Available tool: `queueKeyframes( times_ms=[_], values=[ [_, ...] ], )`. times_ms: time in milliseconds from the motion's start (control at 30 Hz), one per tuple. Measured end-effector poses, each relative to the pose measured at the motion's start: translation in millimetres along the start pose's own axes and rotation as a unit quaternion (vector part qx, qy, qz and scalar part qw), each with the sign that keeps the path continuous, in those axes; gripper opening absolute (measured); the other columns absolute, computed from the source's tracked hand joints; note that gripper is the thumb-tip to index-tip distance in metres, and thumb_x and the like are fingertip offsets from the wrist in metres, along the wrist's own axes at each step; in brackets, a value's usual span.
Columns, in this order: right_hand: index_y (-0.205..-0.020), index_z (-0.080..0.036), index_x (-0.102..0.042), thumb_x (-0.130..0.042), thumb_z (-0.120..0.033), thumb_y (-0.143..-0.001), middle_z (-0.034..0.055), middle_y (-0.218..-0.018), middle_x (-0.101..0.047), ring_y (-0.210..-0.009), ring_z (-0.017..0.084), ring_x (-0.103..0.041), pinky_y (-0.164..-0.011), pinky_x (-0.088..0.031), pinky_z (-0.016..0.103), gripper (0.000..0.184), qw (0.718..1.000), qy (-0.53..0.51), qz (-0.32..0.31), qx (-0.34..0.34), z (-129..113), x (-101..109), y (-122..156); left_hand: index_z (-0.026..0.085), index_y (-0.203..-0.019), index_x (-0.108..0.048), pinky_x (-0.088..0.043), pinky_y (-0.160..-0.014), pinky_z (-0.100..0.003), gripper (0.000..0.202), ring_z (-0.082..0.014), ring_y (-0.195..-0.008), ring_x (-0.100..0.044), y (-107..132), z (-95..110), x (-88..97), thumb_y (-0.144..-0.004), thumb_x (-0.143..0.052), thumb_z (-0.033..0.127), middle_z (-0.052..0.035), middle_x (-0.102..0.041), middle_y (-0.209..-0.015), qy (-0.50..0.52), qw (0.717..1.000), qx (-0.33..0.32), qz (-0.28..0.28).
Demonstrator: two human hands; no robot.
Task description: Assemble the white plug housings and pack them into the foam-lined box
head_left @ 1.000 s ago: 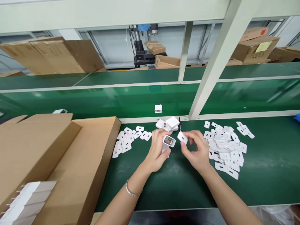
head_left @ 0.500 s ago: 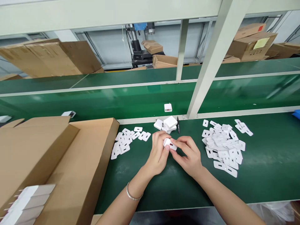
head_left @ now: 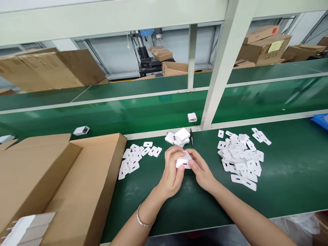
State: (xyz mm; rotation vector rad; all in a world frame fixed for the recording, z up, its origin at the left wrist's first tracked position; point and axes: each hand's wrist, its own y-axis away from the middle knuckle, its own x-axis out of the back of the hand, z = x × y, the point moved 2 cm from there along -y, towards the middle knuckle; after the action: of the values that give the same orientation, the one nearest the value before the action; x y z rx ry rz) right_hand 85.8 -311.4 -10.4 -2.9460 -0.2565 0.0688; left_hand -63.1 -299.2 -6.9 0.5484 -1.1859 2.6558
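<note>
A white USB charger point(head_left: 183, 160) is held over the green bench, its end with a dark reddish port slot turned toward me. My left hand point(head_left: 172, 171) is closed around its left side, with the thumb near the port end. From the other side, my right hand point(head_left: 202, 169) grips it between thumb and fingers. Just behind the hands lie several white chargers point(head_left: 182, 134), some with metal prongs showing, and a black pen point(head_left: 191, 137). Small white slotted plates point(head_left: 132, 159) are scattered to the left, and a larger heap of similar plates point(head_left: 241, 155) lies to the right.
An open cardboard box point(head_left: 112, 177) takes up the left side, with white chargers point(head_left: 33, 227) lined up in its near corner. Single chargers sit on the ledge behind. A pale metal post point(head_left: 217, 68) rises from the bench's back edge. Something blue point(head_left: 321, 120) lies far right.
The charger has been tilted, so its broad white top now shows above the port end. My right hand has shifted its hold along the charger's right side. The camera view has moved slightly.
</note>
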Motion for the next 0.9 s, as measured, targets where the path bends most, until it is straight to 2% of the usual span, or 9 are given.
queueKeyframes(
  times_ms=[100,167,300,400,500,600,767,900],
  values=[
    [-0.122,-0.025,-0.055,-0.058,-0.075,-0.095,0.0062,-0.104,-0.065,-0.089,0.021,-0.064,-0.08,-0.056,0.035,0.057,0.999,-0.003,0.029,0.028,1,4,0,0.031,-0.148,-0.047,-0.045,-0.111,-0.048,0.045,-0.0277,-0.133,-0.045,0,0,1.8,-0.112,-0.027,0.05,-0.013,-0.043,-0.139,-0.037,0.999,0.003,-0.018],
    [-0.123,-0.025,-0.057,-0.063,-0.069,-0.096,0.0066,-0.106,-0.065,-0.092,0.022,-0.064,-0.082,-0.055,0.035,0.052,0.997,0.007,0.035,0.062,2,6,1,0.032,-0.148,-0.051,-0.048,-0.108,-0.047,0.051,-0.0277,-0.13,-0.047,0,-1,4.4,-0.111,-0.023,0.054,-0.0124,-0.042,-0.137,-0.056,0.998,0.018,-0.008],
    [-0.126,-0.026,-0.06,-0.067,-0.059,-0.098,0.0061,-0.11,-0.064,-0.096,0.021,-0.063,-0.085,-0.052,0.034,0.043,0.994,0.017,0.033,0.107,2,7,2,0.029,-0.146,-0.056,-0.054,-0.092,-0.039,0.051,-0.0235,-0.112,-0.055,0,-2,7.4,-0.112,-0.026,0.05,-0.0103,-0.047,-0.124,-0.051,0.998,0.036,-0.007],
    [-0.118,-0.025,-0.063,-0.064,-0.06,-0.099,0.0053,-0.105,-0.062,-0.094,0.022,-0.06,-0.084,-0.051,0.035,0.04,0.992,0.034,0.047,0.11,0,8,1,0.026,-0.14,-0.061,-0.054,-0.083,-0.034,0.043,-0.0205,-0.101,-0.058,0,-2,7.4,-0.112,-0.033,0.044,-0.0079,-0.051,-0.114,-0.035,0.998,0.05,-0.033],
    [-0.111,-0.024,-0.065,-0.063,-0.06,-0.1,0.0045,-0.099,-0.06,-0.089,0.021,-0.057,-0.08,-0.048,0.036,0.039,0.989,0.076,0.056,0.113,-2,9,0,0.025,-0.133,-0.065,-0.053,-0.08,-0.032,0.038,-0.0193,-0.096,-0.058,-1,-2,7.9,-0.112,-0.039,0.042,-0.0069,-0.05,-0.109,-0.022,0.997,0.064,-0.03],
    [-0.111,-0.023,-0.065,-0.062,-0.059,-0.1,0.0036,-0.095,-0.059,-0.086,0.021,-0.056,-0.078,-0.047,0.035,0.038,0.983,0.11,0.071,0.128,-2,10,1,0.026,-0.132,-0.066,-0.053,-0.08,-0.031,0.036,-0.0194,-0.098,-0.058,-3,-3,9.9,-0.111,-0.041,0.041,-0.0067,-0.05,-0.109,0.007,0.997,0.064,-0.03],
    [-0.115,-0.023,-0.064,-0.062,-0.059,-0.101,0.0031,-0.094,-0.057,-0.084,0.02,-0.057,-0.076,-0.048,0.035,0.039,0.976,0.131,0.094,0.143,1,10,3,0.03,-0.136,-0.066,-0.052,-0.086,-0.031,0.04,-0.0193,-0.102,-0.057,-9,-11,16.5,-0.113,-0.036,0.042,-0.0067,-0.053,-0.111,0.077,0.992,0.064,-0.077],
    [-0.12,-0.022,-0.064,-0.057,-0.057,-0.104,0.0056,-0.1,-0.06,-0.089,0.022,-0.059,-0.079,-0.05,0.037,0.039,0.978,0.139,0.083,0.13,3,9,1,0.027,-0.133,-0.067,-0.05,-0.086,-0.032,0.039,-0.0201,-0.101,-0.058,-9,-15,16.8,-0.112,-0.037,0.042,-0.0074,-0.056,-0.11,0.061,0.993,0.064,-0.075]
  ],
)
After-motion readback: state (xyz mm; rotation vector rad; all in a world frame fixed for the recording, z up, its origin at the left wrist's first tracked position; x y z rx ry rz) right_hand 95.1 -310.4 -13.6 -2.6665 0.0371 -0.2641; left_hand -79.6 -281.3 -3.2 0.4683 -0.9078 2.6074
